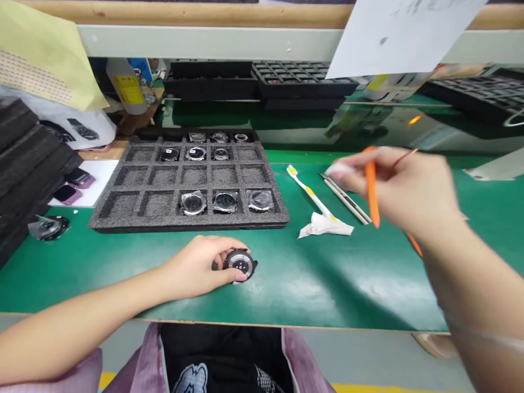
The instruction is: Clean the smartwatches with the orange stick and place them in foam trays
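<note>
My left hand (204,265) rests on the green bench top and grips a round black watch case (240,264) by its rim. Its sensor back faces up. Over the bench on the right, my right hand (403,188) is blurred, its fingertips pinching a small white wad (340,168), perhaps tissue. An orange stick-like tool (371,191) lies across that hand's fingers; I cannot tell whether it is gripped. Close by lie a white and yellow toothbrush (309,191), a thin metal tool (346,201) and a crumpled white tissue (323,225).
A grey foam tray (164,221) with several watch cases in its pockets stands behind my left hand. Dark foam trays (28,158) are stacked at the left edge, near a wrapped watch case (49,226). A shelf (204,41) crosses above, with paper hanging from it.
</note>
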The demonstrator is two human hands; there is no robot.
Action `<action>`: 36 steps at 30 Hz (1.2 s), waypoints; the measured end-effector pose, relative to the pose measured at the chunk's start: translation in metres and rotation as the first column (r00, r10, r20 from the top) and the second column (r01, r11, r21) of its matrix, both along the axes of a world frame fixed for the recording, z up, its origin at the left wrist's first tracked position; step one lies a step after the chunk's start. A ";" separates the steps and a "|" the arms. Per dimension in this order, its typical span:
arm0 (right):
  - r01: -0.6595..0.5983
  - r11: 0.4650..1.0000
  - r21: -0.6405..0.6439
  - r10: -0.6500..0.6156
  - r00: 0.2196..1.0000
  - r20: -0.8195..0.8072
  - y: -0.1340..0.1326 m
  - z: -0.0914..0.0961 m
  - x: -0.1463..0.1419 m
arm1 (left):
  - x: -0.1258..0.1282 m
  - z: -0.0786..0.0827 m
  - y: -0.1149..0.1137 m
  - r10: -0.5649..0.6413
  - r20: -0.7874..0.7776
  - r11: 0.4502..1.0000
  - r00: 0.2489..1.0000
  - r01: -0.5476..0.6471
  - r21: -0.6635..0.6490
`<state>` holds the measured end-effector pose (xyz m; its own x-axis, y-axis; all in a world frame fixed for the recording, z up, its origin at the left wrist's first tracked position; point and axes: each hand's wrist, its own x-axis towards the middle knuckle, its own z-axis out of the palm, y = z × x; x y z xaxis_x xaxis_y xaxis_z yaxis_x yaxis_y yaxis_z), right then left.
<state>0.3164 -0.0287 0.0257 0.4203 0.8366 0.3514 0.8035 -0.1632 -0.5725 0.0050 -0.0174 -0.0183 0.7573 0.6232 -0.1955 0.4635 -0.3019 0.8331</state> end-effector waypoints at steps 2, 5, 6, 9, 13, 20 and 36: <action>-0.335 0.942 -0.002 0.323 0.911 -0.255 -0.023 -0.015 -0.042 | 0.000 -0.001 0.000 0.003 0.017 1.000 1.000 -0.003 -0.011; -0.617 0.782 0.085 0.622 0.764 -0.174 -0.050 -0.035 -0.092 | 0.000 -0.003 -0.001 0.002 0.029 0.999 1.000 -0.001 -0.042; -0.657 0.746 0.105 0.666 0.736 -0.126 -0.055 -0.040 -0.103 | 0.000 -0.003 -0.001 0.003 0.027 0.999 1.000 -0.002 -0.045; -0.672 0.727 0.137 0.682 0.730 -0.040 -0.062 -0.051 -0.120 | 0.000 -0.003 -0.002 0.013 0.014 0.999 1.000 -0.012 -0.038; -0.588 0.797 0.133 0.592 0.806 0.017 -0.075 -0.059 -0.125 | 0.001 -0.004 -0.002 0.022 0.016 0.997 1.000 -0.021 -0.069; -0.529 0.831 0.169 0.531 0.847 0.042 -0.077 -0.062 -0.135 | -0.001 -0.004 -0.002 0.002 0.020 0.999 1.000 -0.001 -0.035; -0.477 0.850 0.225 0.502 0.862 -0.069 -0.065 -0.064 -0.129 | 0.000 0.000 -0.003 0.039 -0.025 0.998 0.999 -0.040 -0.043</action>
<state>0.1879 -0.0934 -0.0384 0.0238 0.8654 0.5005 0.6725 0.3566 -0.6485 0.0052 -0.0209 -0.0188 0.7270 0.6431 -0.2407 0.4943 -0.2468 0.8335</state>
